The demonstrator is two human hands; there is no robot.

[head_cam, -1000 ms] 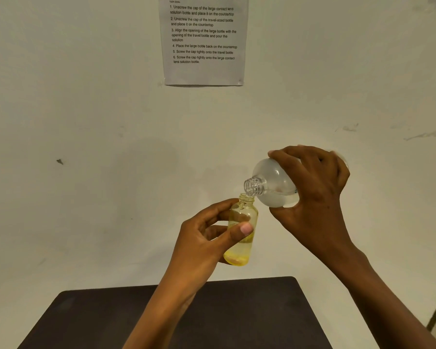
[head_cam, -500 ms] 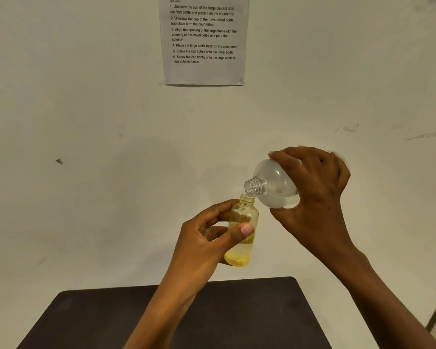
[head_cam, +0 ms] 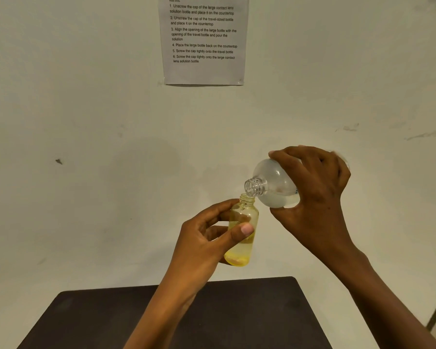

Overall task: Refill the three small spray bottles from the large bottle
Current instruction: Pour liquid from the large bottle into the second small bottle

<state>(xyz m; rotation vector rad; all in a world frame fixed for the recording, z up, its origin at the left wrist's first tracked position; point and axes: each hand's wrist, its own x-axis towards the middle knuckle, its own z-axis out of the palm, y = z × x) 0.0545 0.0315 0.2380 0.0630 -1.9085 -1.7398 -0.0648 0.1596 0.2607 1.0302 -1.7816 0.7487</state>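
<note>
Two uncapped bottles (head_cam: 243, 233), part-filled

Below my view sits a dark worktop (head_cam: 237, 318) with rounded far corners, its matte surface brownish-black. It stands against a pale wall; its near part runs out of frame at the bottom. Both forearms cross above it and hide a good part of its middle and right side. The left stretch I can see shows only bare surface.
</note>
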